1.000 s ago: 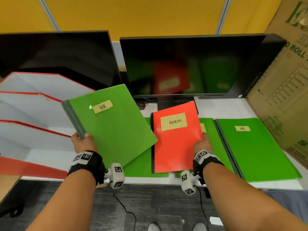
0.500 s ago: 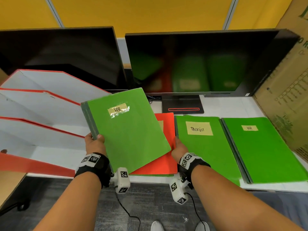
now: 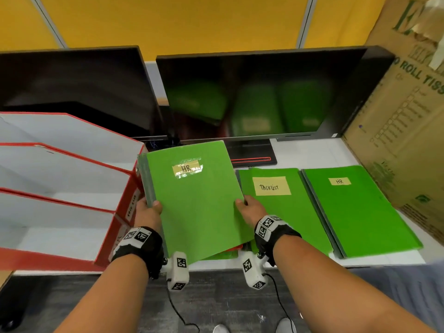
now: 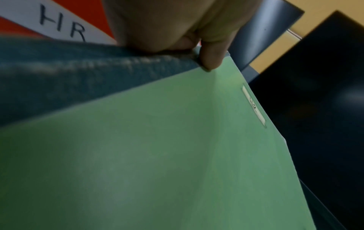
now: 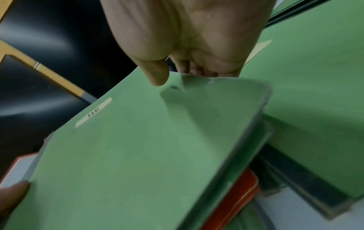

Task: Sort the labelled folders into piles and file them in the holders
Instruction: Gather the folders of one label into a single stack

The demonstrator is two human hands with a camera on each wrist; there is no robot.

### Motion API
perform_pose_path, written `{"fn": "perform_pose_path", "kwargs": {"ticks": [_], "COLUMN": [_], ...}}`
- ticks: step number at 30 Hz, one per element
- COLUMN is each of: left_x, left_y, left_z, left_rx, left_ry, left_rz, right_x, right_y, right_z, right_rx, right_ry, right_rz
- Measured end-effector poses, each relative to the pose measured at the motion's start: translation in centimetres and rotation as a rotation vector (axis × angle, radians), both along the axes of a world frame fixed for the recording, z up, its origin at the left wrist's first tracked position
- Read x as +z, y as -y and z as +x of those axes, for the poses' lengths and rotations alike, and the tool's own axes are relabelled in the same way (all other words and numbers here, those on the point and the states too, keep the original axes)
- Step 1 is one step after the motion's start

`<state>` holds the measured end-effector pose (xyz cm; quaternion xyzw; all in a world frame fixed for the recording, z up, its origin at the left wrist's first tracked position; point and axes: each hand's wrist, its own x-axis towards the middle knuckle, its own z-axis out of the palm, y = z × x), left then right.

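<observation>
Left wrist view has the thumb pressed down on the front cover at the spine edge of a green HR folder, the rest of the left hand wrapped behind it. On the opposite edge the right hand pinches the same folder, thumb on top and denting the cover, fingers tucked underneath. Between the two hands the folder is held up off the desk, tilted, just beside the red and white holders on the left; the nearest holder front reads HR. Beneath its near corner lies a red folder on top of more green. To the right, flat on the desk, sit a green TASKLIST folder and another green HR folder, side by side. Two dark monitors stand behind, and a cardboard box leans at the far right.
</observation>
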<state>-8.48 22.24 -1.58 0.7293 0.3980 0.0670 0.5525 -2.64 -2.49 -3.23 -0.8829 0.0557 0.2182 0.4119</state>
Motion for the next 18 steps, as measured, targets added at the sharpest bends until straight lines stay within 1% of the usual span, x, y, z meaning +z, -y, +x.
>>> {"fn": "perform_pose_path", "kwargs": {"ticks": [2, 5, 6, 7, 8, 10, 12, 13, 15, 18], "left_x": [-0.1, -1.0, -2.1, -4.7, -6.5, -5.4, -1.8, -1.1, -1.3, -2.7], "left_y": [1.5, 3.7, 3.9, 3.6, 3.7, 5.6, 8.3, 9.3, 10.6, 12.3], "left_z": [0.4, 1.4, 1.9, 2.9, 3.7, 3.9, 3.4, 3.4, 3.6, 4.9], "left_rx": [-0.04, -0.091, -0.099, -0.113, -0.122, -0.182, -0.235, -0.244, -0.252, -0.275], "left_ry": [0.002, -0.008, -0.012, -0.019, -0.035, -0.073, -0.09, -0.095, -0.107, -0.108], "left_rz": [-0.025, -0.106, -0.131, -0.136, -0.135, -0.11, -0.098, -0.1, -0.104, -0.084], "right_x": [0.0, -0.8, -0.9, -0.9, -0.8, -0.7, -1.0, -1.1, -1.5, -1.8], "right_y": [1.2, 3.8, 4.7, 5.7, 6.7, 8.7, 10.6, 11.6, 13.1, 15.8], "right_z": [0.0, 0.4, 0.5, 0.6, 0.7, 0.8, 0.9, 0.9, 1.0, 1.3], "right_rx": [-0.052, -0.202, -0.248, -0.29, -0.322, -0.373, -0.411, -0.426, -0.456, -0.524], "right_ry": [-0.001, 0.057, 0.075, 0.087, 0.092, 0.097, 0.089, 0.08, 0.065, 0.086], "right_rz": [0.042, 0.049, 0.036, 0.021, 0.002, -0.022, -0.032, -0.04, -0.059, -0.088]}}
